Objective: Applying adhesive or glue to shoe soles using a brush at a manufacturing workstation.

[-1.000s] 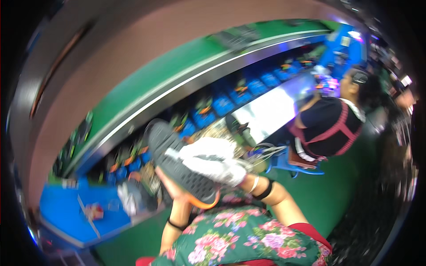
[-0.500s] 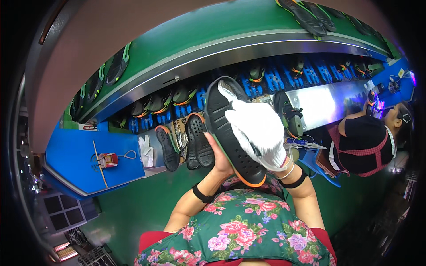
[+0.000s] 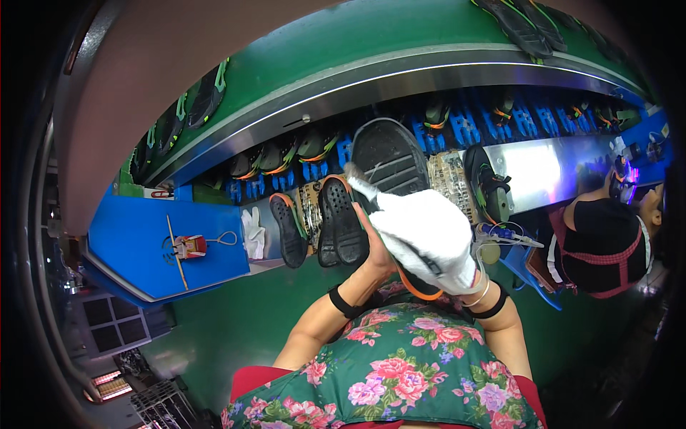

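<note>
In the middle I hold a black shoe sole (image 3: pixel 389 154) with an orange rim at its near end, its grooved face turned up. My left hand (image 3: pixel 376 247) is bare and grips the sole along its left edge. Over the sole's near half lies my right hand (image 3: pixel 425 232), in a white knitted glove with the fingers curled. A narrow grey-white tip juts from that glove across the sole. Whether it is a stained glove finger or a small held thing, I cannot make out. The glove hides the sole's perforated part.
Other soles (image 3: pixel 289 232) stand left of my hands by the bench edge, near a white glove (image 3: pixel 252 234) and a blue table (image 3: pixel 143 243). Blue racks (image 3: pixel 464 129) with shoes line the back, below a green conveyor (image 3: pixel 321 43). A black sandal (image 3: pixel 488 186) lies right; a co-worker (image 3: pixel 607 243) sits beyond.
My right hand has slid down the sole, and its tip has shifted from the far end toward the left edge. The sole has turned more upright. The whole view has shifted slightly.
</note>
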`<state>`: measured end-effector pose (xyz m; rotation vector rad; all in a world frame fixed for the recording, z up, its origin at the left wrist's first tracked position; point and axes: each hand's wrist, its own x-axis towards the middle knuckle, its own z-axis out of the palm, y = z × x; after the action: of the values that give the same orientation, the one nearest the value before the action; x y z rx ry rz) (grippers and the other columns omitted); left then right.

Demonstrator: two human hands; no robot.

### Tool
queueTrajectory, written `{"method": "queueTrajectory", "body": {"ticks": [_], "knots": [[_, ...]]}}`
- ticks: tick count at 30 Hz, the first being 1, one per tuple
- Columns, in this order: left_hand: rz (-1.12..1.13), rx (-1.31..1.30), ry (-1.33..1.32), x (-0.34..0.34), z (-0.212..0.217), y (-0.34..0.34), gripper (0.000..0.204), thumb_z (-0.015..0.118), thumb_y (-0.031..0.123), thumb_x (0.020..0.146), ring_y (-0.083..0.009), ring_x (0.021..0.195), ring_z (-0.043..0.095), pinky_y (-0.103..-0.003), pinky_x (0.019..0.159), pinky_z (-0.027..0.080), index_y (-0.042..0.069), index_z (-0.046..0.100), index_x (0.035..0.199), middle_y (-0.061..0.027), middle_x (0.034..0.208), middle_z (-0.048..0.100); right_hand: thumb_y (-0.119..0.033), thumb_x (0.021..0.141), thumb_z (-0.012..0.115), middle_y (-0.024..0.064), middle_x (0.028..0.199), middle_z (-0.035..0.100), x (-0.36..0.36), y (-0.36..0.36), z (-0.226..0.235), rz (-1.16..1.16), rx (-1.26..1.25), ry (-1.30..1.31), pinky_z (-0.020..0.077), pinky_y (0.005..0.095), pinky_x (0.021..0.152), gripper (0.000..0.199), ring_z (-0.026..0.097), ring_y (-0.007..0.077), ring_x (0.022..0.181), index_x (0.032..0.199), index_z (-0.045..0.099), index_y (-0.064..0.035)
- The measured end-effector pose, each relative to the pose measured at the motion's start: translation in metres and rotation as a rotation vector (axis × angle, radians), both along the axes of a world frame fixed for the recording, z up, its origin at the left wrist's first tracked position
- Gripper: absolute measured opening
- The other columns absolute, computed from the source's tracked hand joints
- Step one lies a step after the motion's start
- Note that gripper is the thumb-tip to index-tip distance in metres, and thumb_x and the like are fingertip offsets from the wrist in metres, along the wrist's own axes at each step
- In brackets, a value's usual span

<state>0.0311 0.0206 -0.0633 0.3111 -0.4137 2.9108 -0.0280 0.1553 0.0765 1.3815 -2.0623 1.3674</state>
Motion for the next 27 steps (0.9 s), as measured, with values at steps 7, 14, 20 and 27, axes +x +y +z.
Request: {"method": "queueTrajectory", "body": {"ticks": [7,14,20,27], "knots": [[0.112,-0.24,-0.053,-0.009,-0.003,0.001,0.106,0.017,0.093,0.088,-0.0287,0.138,0.051,-0.048,0.119,0.037,0.014,0.038,0.157,-0.0098,0.152,0.051,-0.009,0.078,0.078,0.0117,0.111,0.075,-0.004,0.012,-0.002,0.013,-0.063,-0.071,0.0569,0.0383,0.085,0.037,0.071,0.0299,0.098,0.115,0.076,-0.0084],[0.246,-0.648,-0.33,-0.016,0.047,0.015,0.071,0.036,0.07,0.103,-0.026,0.113,0.068,-0.044,0.104,0.053,0.009,0.052,0.136,-0.0103,0.121,0.067,-0.009,0.078,0.078,0.0113,0.11,0.075,-0.008,0.014,-0.001,0.021,-0.135,-0.126,0.0571,0.038,0.084,0.036,0.071,0.0293,0.096,0.114,0.076,-0.0087],[0.119,-0.594,-0.262,-0.018,0.031,-0.001,0.091,0.029,0.083,0.092,-0.0269,0.115,0.066,-0.045,0.107,0.049,0.008,0.054,0.137,-0.0109,0.122,0.067,-0.01,0.078,0.079,0.0109,0.109,0.075,-0.004,0.007,0.002,0.041,-0.169,-0.164,0.0574,0.0377,0.083,0.035,0.071,0.0289,0.096,0.113,0.077,-0.009],[-0.001,-0.819,-0.207,-0.005,0.012,-0.016,0.12,0.024,0.1,0.079,-0.0309,0.121,0.063,-0.047,0.108,0.049,0.003,0.051,0.144,-0.0166,0.133,0.064,-0.006,0.081,0.076,0.0121,0.117,0.074,-0.001,0.019,-0.002,-0.006,-0.027,-0.116,0.0554,0.0423,0.091,0.038,0.071,0.0309,0.101,0.118,0.076,-0.0091]]}}
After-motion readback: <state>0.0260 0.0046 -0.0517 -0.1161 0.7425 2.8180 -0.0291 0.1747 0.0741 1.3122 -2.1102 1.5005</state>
